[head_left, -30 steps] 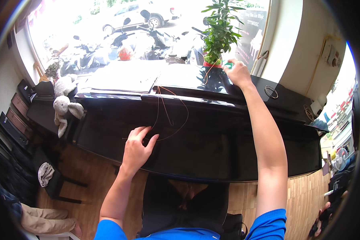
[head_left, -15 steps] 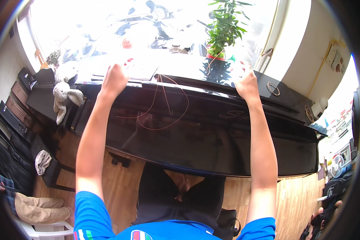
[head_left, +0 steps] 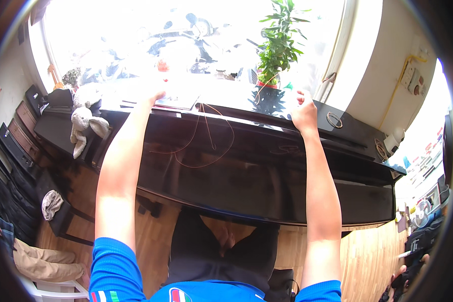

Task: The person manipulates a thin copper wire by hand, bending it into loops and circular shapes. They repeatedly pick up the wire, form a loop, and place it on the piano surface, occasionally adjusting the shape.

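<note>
My left hand (head_left: 158,94) reaches over the back edge of a glossy black piano-like piece of furniture (head_left: 236,186), beside a flat sheet or folder (head_left: 181,103). Glare washes out most of its fingers. Farther right, my right hand (head_left: 304,115) is raised over the black top with its fingers curled together; anything between them is too small or too bright to make out. Between my hands a thin copper-coloured wire (head_left: 233,136) hangs in loops down the glossy front. Another thin tan strand (head_left: 260,92) arcs up in front of the potted plant (head_left: 278,45).
A grey plush rabbit (head_left: 83,118) slumps at the left end. Coiled wire (head_left: 334,120) rests on the top at right, with another coil (head_left: 380,149) farther along. A bright window stands behind. A person's tan-trousered legs (head_left: 48,261) are at the lower left.
My left hand has moved slightly right and into the glare. My right hand has lowered a little and shifted slightly left. The whole view has shifted slightly; the hanging wire keeps its looped shape.
</note>
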`<action>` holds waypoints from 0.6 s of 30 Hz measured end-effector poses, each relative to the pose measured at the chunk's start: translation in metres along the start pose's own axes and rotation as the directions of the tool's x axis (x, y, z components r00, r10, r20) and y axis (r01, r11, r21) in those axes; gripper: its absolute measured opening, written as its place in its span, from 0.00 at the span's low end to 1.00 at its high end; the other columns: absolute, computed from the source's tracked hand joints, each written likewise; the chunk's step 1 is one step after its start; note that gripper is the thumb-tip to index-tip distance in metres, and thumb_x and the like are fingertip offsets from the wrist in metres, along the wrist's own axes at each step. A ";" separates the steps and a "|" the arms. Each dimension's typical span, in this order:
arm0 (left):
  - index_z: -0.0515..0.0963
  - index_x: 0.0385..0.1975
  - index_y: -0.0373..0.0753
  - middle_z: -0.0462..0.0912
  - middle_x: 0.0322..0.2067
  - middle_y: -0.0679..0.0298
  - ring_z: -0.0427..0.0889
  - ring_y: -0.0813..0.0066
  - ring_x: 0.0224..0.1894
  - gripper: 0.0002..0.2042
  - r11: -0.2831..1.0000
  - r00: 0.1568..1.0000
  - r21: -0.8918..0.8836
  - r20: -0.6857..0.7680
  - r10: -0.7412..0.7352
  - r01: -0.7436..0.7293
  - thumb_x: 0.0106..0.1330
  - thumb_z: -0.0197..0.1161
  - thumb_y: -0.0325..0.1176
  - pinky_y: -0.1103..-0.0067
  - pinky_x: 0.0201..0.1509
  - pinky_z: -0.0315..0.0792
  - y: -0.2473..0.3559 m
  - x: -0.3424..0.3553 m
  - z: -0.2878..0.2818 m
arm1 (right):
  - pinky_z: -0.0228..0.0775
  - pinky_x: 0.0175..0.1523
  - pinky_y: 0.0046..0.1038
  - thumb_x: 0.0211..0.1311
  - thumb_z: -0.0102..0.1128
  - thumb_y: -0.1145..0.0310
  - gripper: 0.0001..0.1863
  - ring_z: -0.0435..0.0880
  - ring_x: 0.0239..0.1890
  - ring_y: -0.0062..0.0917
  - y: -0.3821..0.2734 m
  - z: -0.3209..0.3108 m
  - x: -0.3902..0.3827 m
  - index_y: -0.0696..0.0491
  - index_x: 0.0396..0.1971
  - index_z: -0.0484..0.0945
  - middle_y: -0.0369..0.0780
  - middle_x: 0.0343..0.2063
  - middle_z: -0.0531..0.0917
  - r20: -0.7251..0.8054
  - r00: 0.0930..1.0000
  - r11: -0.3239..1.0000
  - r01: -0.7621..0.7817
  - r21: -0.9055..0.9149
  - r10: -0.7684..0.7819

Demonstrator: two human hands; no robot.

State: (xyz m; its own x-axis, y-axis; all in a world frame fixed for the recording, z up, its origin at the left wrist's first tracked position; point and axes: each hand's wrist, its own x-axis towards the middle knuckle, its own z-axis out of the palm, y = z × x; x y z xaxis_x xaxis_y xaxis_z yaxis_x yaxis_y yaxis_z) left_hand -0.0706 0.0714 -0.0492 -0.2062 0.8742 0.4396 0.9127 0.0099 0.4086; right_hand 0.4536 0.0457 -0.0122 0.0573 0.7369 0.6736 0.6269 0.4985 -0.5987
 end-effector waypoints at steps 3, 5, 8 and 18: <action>0.82 0.43 0.38 0.86 0.37 0.56 0.86 0.67 0.39 0.15 0.961 0.994 -0.254 0.039 -0.105 0.112 0.68 0.59 0.42 0.69 0.42 0.78 0.010 -0.010 -0.030 | 0.78 0.47 0.35 0.62 0.63 0.62 0.23 0.87 0.40 0.39 -0.010 0.002 -0.001 0.58 0.54 0.74 0.51 0.40 0.85 0.026 0.999 0.997 -0.034 0.069 0.033; 0.82 0.43 0.38 0.86 0.35 0.57 0.86 0.68 0.37 0.13 0.891 0.988 -0.428 0.083 -0.130 0.153 0.69 0.59 0.40 0.70 0.39 0.79 0.015 -0.010 -0.036 | 0.77 0.51 0.33 0.56 0.62 0.71 0.24 0.85 0.45 0.36 -0.016 0.000 -0.001 0.57 0.54 0.75 0.49 0.41 0.85 0.046 0.994 0.992 -0.104 0.066 0.101; 0.81 0.43 0.37 0.85 0.33 0.55 0.86 0.69 0.32 0.12 0.743 0.981 -0.643 0.169 -0.100 0.187 0.72 0.55 0.37 0.72 0.33 0.80 0.029 0.002 -0.004 | 0.77 0.53 0.33 0.53 0.61 0.76 0.25 0.85 0.47 0.35 -0.012 -0.015 -0.003 0.57 0.55 0.75 0.48 0.42 0.85 0.049 0.983 0.984 -0.178 0.030 0.177; 0.78 0.47 0.37 0.86 0.40 0.54 0.87 0.65 0.38 0.13 0.713 0.984 -0.697 -0.059 -0.168 0.080 0.73 0.54 0.38 0.70 0.40 0.80 0.064 -0.016 -0.039 | 0.79 0.44 0.33 0.62 0.63 0.62 0.21 0.88 0.37 0.34 0.003 -0.003 0.000 0.60 0.51 0.77 0.48 0.35 0.86 -0.018 0.998 0.994 -0.061 0.094 0.063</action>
State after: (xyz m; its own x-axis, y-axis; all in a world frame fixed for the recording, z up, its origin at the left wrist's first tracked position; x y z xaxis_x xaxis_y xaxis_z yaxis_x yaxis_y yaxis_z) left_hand -0.0227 0.0388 0.0007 -0.3773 0.8299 0.4110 0.3882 -0.2612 0.8838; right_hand 0.4574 0.0460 -0.0122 0.1112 0.7585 0.6421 0.5463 0.4931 -0.6770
